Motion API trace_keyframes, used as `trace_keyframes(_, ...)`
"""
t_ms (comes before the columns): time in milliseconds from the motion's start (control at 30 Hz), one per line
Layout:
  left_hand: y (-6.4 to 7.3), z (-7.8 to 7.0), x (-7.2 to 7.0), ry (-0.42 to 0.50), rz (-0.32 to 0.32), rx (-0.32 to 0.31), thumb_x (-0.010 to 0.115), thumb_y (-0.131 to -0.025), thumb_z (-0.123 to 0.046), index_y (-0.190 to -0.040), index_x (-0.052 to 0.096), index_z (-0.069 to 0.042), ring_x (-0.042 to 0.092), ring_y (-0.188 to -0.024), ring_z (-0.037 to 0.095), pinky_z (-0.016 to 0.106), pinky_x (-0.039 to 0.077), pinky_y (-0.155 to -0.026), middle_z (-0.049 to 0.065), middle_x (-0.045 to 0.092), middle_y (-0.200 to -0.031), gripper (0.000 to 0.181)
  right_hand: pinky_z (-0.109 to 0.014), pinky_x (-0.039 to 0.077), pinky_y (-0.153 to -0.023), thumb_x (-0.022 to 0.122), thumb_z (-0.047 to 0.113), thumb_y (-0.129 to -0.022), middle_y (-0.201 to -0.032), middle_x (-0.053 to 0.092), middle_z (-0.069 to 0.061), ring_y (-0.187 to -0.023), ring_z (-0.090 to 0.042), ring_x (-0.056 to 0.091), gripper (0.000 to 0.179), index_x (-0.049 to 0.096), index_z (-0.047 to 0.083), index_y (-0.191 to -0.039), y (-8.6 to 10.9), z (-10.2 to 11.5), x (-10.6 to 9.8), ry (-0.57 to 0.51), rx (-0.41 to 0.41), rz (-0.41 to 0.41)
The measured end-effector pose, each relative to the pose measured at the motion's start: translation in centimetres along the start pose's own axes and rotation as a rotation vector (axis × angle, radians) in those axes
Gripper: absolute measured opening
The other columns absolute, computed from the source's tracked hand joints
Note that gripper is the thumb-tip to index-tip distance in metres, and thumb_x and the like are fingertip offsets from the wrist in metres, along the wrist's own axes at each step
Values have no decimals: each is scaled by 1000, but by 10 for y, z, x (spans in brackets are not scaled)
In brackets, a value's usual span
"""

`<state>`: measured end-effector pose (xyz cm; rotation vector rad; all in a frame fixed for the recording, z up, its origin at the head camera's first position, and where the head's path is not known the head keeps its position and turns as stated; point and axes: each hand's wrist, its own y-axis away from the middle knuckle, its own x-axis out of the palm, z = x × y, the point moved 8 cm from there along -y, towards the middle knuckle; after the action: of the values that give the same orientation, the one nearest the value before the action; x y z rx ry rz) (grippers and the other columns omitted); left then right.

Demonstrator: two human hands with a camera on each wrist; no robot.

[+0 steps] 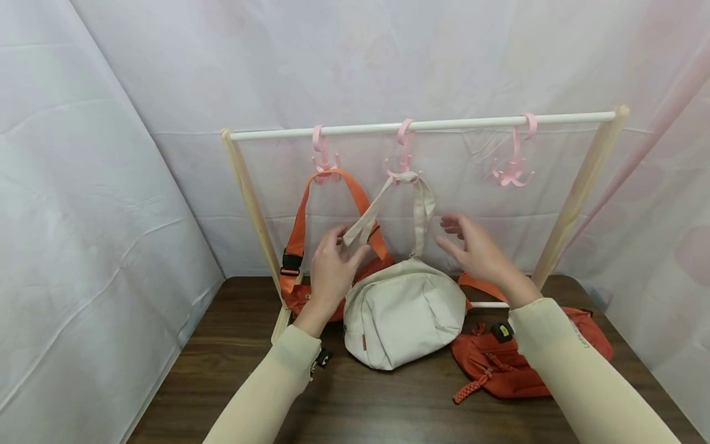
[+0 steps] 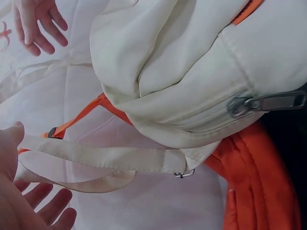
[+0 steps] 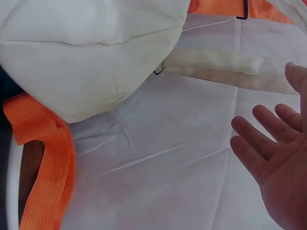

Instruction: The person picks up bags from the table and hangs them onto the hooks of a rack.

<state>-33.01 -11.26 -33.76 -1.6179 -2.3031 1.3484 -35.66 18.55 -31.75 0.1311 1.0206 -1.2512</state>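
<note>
A cream bag [image 1: 407, 314] hangs by its cream strap [image 1: 423, 213] from the middle pink hook [image 1: 405, 161], its lower part close over the table. My left hand [image 1: 334, 265] is at the left run of the strap, thumb and fingers spread loosely on either side of it. In the left wrist view the strap [image 2: 110, 155] passes beside the thumb, with no finger curled round it. To the right of the strap, my right hand [image 1: 471, 246] is apart from it, fingers spread and holding nothing, as the right wrist view also shows.
A bag with an orange strap [image 1: 297, 228] hangs from the left pink hook [image 1: 326, 157], partly behind the cream bag. The right pink hook [image 1: 513, 163] holds nothing. On the dark wooden table [image 1: 222, 370] lies a red bag [image 1: 521, 370], partly under my right forearm. A white rod [image 1: 466, 124] carries the hooks.
</note>
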Motion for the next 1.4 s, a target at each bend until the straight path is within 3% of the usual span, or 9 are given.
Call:
trace_keyframes(300,15,3,-5,-19,7,11,85,-91,-47,-144,57,-9,63,-119,34,51,56,-92,8,63,-133,72,-61,39,-114,64,29,-109,-148,54,-25,-138,-44,51,58,44,-4,-152,19,0,5,25,3,7)
trace_keyframes(567,26,2,-9,-11,14,35,84,-91,-49,-149,53,-6,61,-124,38,52,54,-97,17,60,-139,79,-63,45,-107,66,31,-108,-150,54,-23,-139,-43,51,59,45,-1,-153,38,-3,7,77,6,8)
trace_keyframes(767,38,0,-14,-51,6,51,85,-90,-49,-149,53,-7,58,-127,29,51,52,-100,14,59,-141,79,-64,46,-105,65,33,-108,-154,50,-24,-135,-43,55,62,42,1,-156,52,-6,8,86,16,23)
trace_keyframes(1000,49,-8,-20,-81,-21,95,90,-87,-43,-145,56,-3,57,-126,30,51,50,-101,14,59,-138,79,-66,41,-107,65,35,-108,-153,51,-24,-141,-44,48,61,44,2,-155,67,-10,5,113,45,11)
trace_keyframes(1400,64,-13,-13,-78,44,130,90,-86,-46,-143,59,-5,61,-122,32,50,53,-95,12,61,-135,78,-68,39,-108,65,36,-108,-154,48,-25,-141,-46,46,64,41,2,-157,80,-15,0,134,101,33)
